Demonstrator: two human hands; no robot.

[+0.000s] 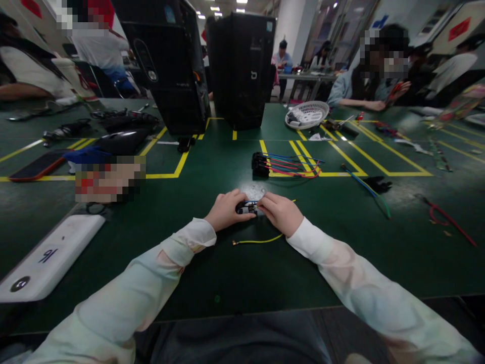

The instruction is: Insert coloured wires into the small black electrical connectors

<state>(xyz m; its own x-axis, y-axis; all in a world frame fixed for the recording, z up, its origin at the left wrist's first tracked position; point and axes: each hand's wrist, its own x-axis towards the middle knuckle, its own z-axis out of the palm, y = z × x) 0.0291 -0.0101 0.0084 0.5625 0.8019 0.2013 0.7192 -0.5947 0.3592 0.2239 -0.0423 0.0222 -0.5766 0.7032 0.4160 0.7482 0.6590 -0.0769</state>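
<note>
Over the green table, my left hand [227,210] is closed around a small black part [242,207] with metal bits on its right side. A short length of blue wire [250,202] shows at its top. My right hand [281,211] has its fingertips pinched together against the part's right side; what they hold is hidden. Just below lies a yellow-green wire [261,241] with a metal terminal at its left end, and its other end passes beneath my right hand. Farther back rests a row of black connectors [260,165] with blue, red and green wires.
Two black computer towers [242,71] stand at the back. A white basket [308,115] with small parts is back right. Blue and green wires [369,189] and a red wire [450,220] lie right; a white long case [56,258] lies left. Several people sit beyond.
</note>
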